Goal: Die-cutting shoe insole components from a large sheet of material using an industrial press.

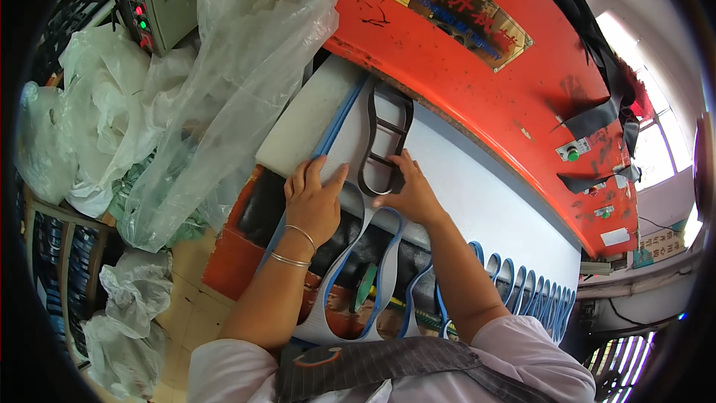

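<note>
Resting at the left border of the white sheet (477,186), my left hand (312,200) has its fingers loosely spread, the black sole-shaped die (391,127) at its two o'clock. My right hand (414,194), thumb and fingers parted, touches the die's lower end; bare sheet runs toward four o'clock, bounded at one o'clock by the red press (507,116).

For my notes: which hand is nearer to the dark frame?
Right. The right hand is at the frame, by its lower right edge; the left hand is apart, to its left.
</note>
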### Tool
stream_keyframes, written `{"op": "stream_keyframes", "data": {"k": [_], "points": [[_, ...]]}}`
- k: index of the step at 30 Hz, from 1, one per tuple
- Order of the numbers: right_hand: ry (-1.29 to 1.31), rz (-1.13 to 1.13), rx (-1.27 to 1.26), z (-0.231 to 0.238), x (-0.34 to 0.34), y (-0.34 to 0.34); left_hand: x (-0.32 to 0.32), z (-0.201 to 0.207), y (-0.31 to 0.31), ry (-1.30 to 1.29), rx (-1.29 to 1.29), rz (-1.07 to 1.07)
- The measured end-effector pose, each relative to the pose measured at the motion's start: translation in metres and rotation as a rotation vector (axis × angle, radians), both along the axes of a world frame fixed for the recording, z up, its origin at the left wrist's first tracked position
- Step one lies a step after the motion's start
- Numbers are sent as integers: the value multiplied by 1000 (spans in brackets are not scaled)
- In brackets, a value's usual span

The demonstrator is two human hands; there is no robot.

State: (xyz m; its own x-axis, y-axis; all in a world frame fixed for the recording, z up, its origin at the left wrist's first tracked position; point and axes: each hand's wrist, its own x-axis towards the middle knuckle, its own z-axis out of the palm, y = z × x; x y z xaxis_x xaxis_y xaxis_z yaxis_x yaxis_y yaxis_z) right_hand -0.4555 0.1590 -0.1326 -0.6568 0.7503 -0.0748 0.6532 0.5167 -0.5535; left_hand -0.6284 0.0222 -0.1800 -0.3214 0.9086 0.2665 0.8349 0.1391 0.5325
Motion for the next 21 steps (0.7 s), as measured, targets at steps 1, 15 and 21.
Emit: {"op": "stream_keyframes", "data": {"k": [1, 15, 21], "points": [[35, -24, -25, 0, -8, -1, 0, 0, 0, -4, 1, -1], [60, -74, 314, -12, -30, -12, 9, 8, 7, 93, -23, 28], [16, -85, 211, 5, 1, 8, 17, 2, 31, 204, 25, 6]]}}
